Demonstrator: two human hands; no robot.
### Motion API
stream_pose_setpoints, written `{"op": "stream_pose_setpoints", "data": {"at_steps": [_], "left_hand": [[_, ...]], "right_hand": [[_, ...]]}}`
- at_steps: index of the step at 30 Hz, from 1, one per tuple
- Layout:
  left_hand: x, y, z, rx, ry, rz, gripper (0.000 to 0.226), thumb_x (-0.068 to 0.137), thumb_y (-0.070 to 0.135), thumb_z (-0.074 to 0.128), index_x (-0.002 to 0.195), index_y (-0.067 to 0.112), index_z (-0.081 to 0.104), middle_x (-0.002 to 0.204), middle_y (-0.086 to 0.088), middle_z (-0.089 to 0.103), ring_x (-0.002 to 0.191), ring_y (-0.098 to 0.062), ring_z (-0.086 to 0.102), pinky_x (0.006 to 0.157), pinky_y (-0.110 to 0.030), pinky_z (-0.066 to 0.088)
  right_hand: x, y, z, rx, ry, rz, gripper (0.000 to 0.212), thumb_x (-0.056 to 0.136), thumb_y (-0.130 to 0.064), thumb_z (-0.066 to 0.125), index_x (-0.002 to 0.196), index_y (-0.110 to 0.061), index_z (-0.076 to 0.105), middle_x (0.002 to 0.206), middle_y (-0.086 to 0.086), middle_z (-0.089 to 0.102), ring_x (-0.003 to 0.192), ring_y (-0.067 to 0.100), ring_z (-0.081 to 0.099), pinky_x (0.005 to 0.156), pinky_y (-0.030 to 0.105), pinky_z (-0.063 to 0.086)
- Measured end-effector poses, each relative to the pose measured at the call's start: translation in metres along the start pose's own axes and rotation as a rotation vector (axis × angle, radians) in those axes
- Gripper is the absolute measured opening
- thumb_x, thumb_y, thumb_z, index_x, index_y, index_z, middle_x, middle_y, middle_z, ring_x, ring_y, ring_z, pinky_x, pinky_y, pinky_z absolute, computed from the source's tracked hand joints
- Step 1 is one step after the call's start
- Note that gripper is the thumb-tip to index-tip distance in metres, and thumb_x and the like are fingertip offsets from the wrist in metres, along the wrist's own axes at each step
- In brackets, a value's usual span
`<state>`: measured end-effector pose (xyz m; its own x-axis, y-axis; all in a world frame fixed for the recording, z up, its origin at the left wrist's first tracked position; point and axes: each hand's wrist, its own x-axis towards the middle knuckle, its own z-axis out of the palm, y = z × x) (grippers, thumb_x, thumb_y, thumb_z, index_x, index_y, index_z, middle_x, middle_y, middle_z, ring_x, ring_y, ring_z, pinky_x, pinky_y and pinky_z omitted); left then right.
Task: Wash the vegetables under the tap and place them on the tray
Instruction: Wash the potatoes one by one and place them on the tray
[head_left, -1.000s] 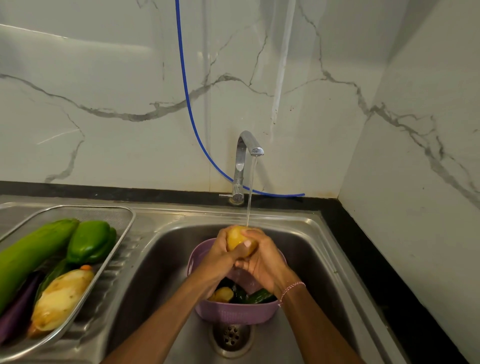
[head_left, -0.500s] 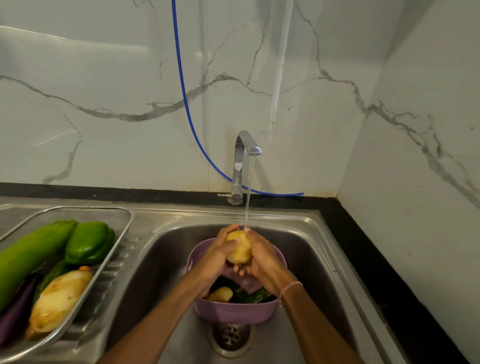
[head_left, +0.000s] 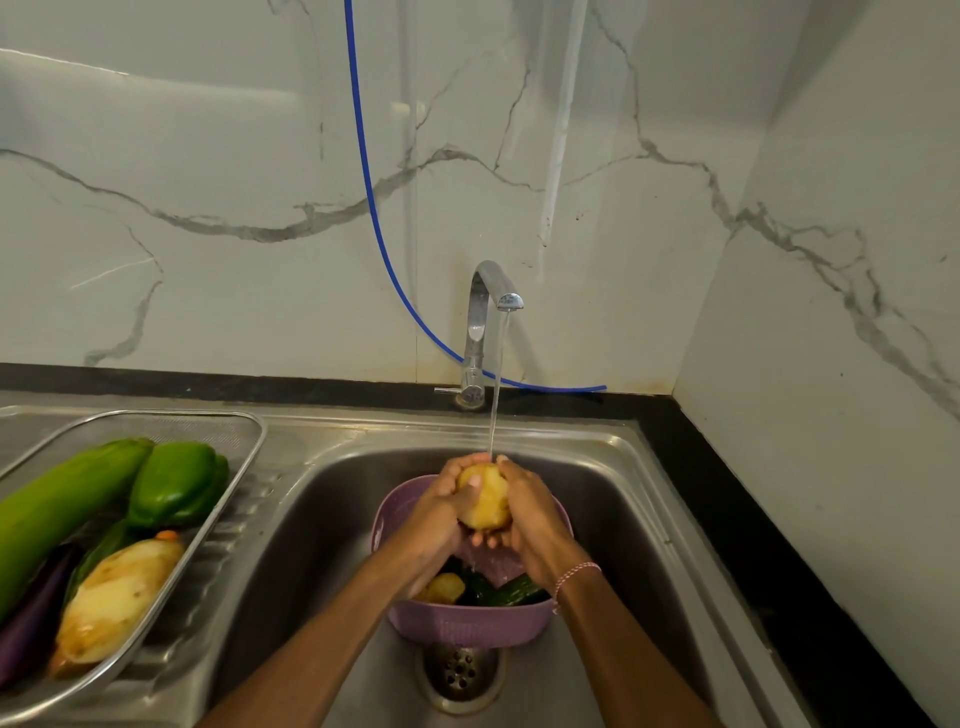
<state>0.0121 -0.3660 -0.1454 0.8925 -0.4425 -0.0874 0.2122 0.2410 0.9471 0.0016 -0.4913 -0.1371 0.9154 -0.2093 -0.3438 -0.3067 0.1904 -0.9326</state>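
A yellow potato (head_left: 485, 501) is held between both hands under the water running from the chrome tap (head_left: 488, 312). My left hand (head_left: 441, 514) grips its left side, thumb across the front. My right hand (head_left: 527, 519) cups its right side. Below them a purple colander (head_left: 467, 621) sits in the sink (head_left: 618, 499), holding another potato (head_left: 445, 587) and a dark green cucumber (head_left: 511, 592). On the left drainboard the wire mesh tray (head_left: 244, 447) carries a long green gourd (head_left: 57, 506), a green bell pepper (head_left: 176, 483), a pale peeled root (head_left: 117, 597) and a purple aubergine (head_left: 31, 618).
The drain (head_left: 460, 670) lies just in front of the colander. A blue hose (head_left: 363, 171) hangs down the marble wall behind the tap. A black counter edge (head_left: 748, 519) runs along the sink's right side, against the side wall.
The potato has turned in my hands from lying sideways to standing more upright, and both hands have shifted slightly around it under the stream.
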Motion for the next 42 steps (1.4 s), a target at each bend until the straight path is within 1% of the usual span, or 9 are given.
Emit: {"op": "stream_pose_setpoints", "data": {"at_steps": [6, 9, 11, 13, 17, 24, 33, 39, 42], "left_hand": [[-0.001, 0.006, -0.004, 0.033, 0.139, 0.019, 0.032, 0.110, 0.036, 0.040, 0.128, 0.016, 0.058, 0.084, -0.011, 0.071, 0.061, -0.019, 0.062, 0.053, -0.035, 0.051], [0.000, 0.006, -0.006, -0.009, 0.077, -0.016, 0.032, 0.111, 0.032, 0.039, 0.133, 0.017, 0.056, 0.100, -0.018, 0.068, 0.068, -0.022, 0.060, 0.055, -0.035, 0.051], [-0.001, 0.009, -0.007, -0.078, 0.008, -0.018, 0.032, 0.108, 0.022, 0.044, 0.139, 0.017, 0.053, 0.098, -0.020, 0.065, 0.065, -0.024, 0.056, 0.054, -0.035, 0.052], [-0.002, 0.009, -0.004, -0.078, -0.059, -0.005, 0.039, 0.100, 0.017, 0.055, 0.139, 0.019, 0.052, 0.099, -0.020, 0.065, 0.067, -0.026, 0.059, 0.060, -0.036, 0.056], [-0.003, 0.004, -0.001, 0.108, -0.028, -0.002, 0.035, 0.102, 0.023, 0.060, 0.135, 0.026, 0.050, 0.111, -0.018, 0.068, 0.081, -0.026, 0.067, 0.075, -0.039, 0.059], [0.001, 0.007, -0.007, -0.067, 0.232, -0.012, 0.033, 0.110, 0.034, 0.042, 0.126, 0.013, 0.062, 0.106, -0.018, 0.076, 0.089, -0.029, 0.078, 0.066, -0.038, 0.063], [-0.002, 0.008, 0.001, 0.011, 0.151, -0.107, 0.026, 0.110, 0.031, 0.042, 0.127, 0.016, 0.055, 0.121, -0.017, 0.068, 0.104, -0.027, 0.072, 0.079, -0.038, 0.063], [-0.003, 0.005, 0.003, 0.082, 0.044, -0.038, 0.031, 0.106, 0.032, 0.051, 0.137, 0.030, 0.052, 0.126, -0.013, 0.067, 0.112, -0.030, 0.071, 0.094, -0.047, 0.060], [-0.001, 0.001, 0.003, 0.186, 0.089, -0.018, 0.033, 0.107, 0.036, 0.049, 0.138, 0.029, 0.050, 0.123, -0.010, 0.068, 0.108, -0.027, 0.073, 0.093, -0.047, 0.061]], "right_hand": [[-0.015, -0.003, -0.002, 0.068, -0.343, -0.120, 0.032, 0.106, -0.015, 0.057, 0.138, -0.015, 0.051, 0.087, 0.017, 0.068, 0.060, 0.019, 0.063, 0.048, 0.024, 0.052], [-0.010, -0.001, 0.009, 0.012, -0.231, -0.146, 0.029, 0.107, -0.021, 0.057, 0.133, -0.010, 0.053, 0.079, 0.013, 0.070, 0.054, 0.016, 0.062, 0.045, 0.022, 0.051], [-0.005, -0.001, 0.013, -0.012, -0.053, -0.105, 0.028, 0.112, -0.031, 0.044, 0.126, -0.008, 0.051, 0.063, 0.011, 0.067, 0.044, 0.016, 0.058, 0.037, 0.024, 0.046], [-0.001, 0.000, 0.008, -0.060, 0.069, -0.159, 0.033, 0.114, -0.038, 0.034, 0.121, -0.012, 0.053, 0.069, 0.015, 0.067, 0.043, 0.018, 0.057, 0.036, 0.025, 0.044], [-0.004, 0.000, 0.003, -0.083, 0.059, -0.097, 0.052, 0.110, -0.056, 0.034, 0.118, -0.011, 0.059, 0.067, 0.016, 0.069, 0.043, 0.020, 0.058, 0.038, 0.025, 0.045], [-0.019, -0.005, 0.004, 0.142, -0.391, -0.062, 0.036, 0.111, -0.030, 0.045, 0.145, -0.020, 0.052, 0.119, 0.027, 0.072, 0.092, 0.038, 0.074, 0.077, 0.044, 0.066], [-0.021, -0.001, 0.013, 0.108, -0.041, -0.034, 0.030, 0.113, -0.043, 0.036, 0.110, -0.025, 0.060, 0.076, 0.021, 0.077, 0.064, 0.035, 0.076, 0.063, 0.043, 0.064], [-0.013, 0.003, 0.008, 0.214, 0.001, 0.067, 0.047, 0.109, -0.053, 0.040, 0.132, -0.013, 0.054, 0.074, 0.018, 0.078, 0.068, 0.033, 0.078, 0.058, 0.042, 0.064], [-0.014, 0.001, 0.008, 0.232, -0.052, 0.084, 0.048, 0.108, -0.052, 0.046, 0.134, -0.013, 0.055, 0.090, 0.020, 0.080, 0.082, 0.034, 0.080, 0.070, 0.044, 0.065]]}}
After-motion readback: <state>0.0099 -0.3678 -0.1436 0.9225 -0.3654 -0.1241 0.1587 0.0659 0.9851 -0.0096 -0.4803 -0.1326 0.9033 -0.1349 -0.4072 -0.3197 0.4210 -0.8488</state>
